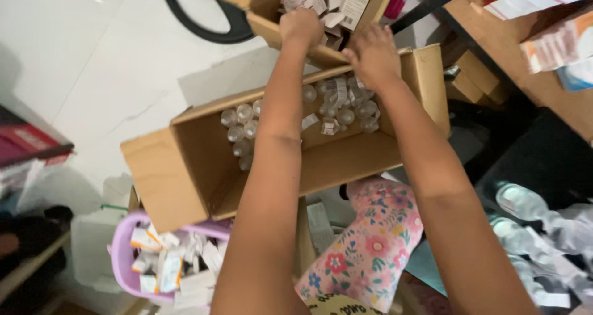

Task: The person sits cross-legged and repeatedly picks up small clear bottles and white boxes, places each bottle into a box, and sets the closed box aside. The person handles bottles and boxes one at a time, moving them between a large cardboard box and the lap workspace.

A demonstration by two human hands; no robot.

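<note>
Both my arms reach forward over a large open cardboard box point(185, 173) that holds several small clear bottles point(346, 105). My left hand point(301, 26) is closed on the edge of a second cardboard box point(259, 18) beyond it, filled with small white cartons point(336, 3). My right hand point(372, 54) grips the far flap of the large box where the two boxes meet. What the fingers pinch is hidden.
A lilac plastic basket point(123, 253) with several small cartons sits at lower left. A floral-patterned trouser leg point(370, 247) shows below the box. Wooden shelving point(525, 49) with packages stands at right, plastic-wrapped bottles point(531, 228) at lower right, white tiled floor at left.
</note>
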